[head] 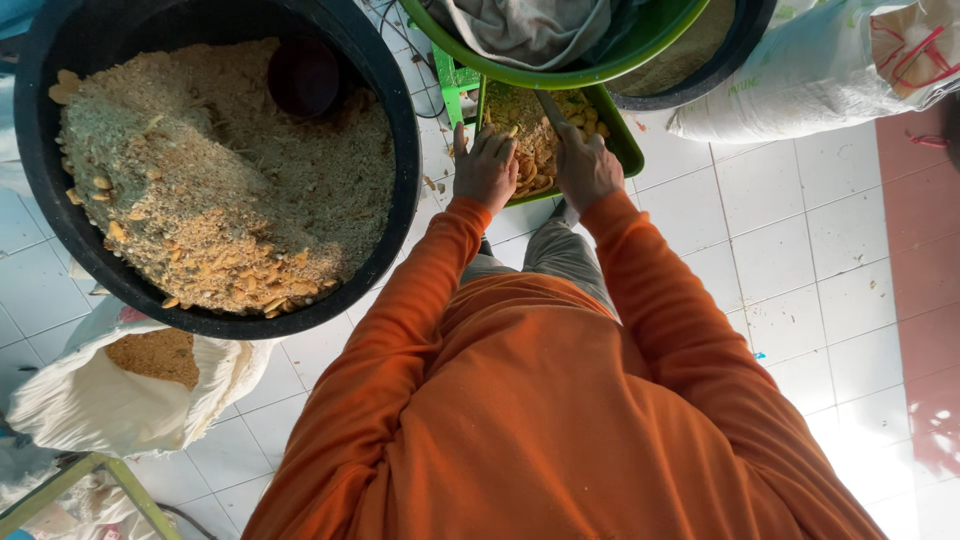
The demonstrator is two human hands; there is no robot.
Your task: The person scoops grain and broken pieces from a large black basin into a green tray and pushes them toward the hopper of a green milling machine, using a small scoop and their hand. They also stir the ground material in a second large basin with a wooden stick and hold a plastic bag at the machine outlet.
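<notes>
A green tray (628, 150) on a green stand holds pale chopped pieces (535, 150). My left hand (486, 168) lies flat on the pieces with fingers together, pressing them down. My right hand (584, 168) is closed around the handle of a knife (551, 108), whose blade points away from me over the pieces. Both arms wear orange sleeves. To the left stands a large black tub (405, 130) filled with a crumbly tan and greenish mix and scattered pale slices, with a dark scoop (303, 77) sunk in it.
A green basin (560, 75) with grey cloth in it overlaps a second black tub (745, 40) at the top. White sacks lie at upper right (800, 80) and lower left (60, 400), the latter open with tan meal. The floor is white tile (800, 250), reddish at right.
</notes>
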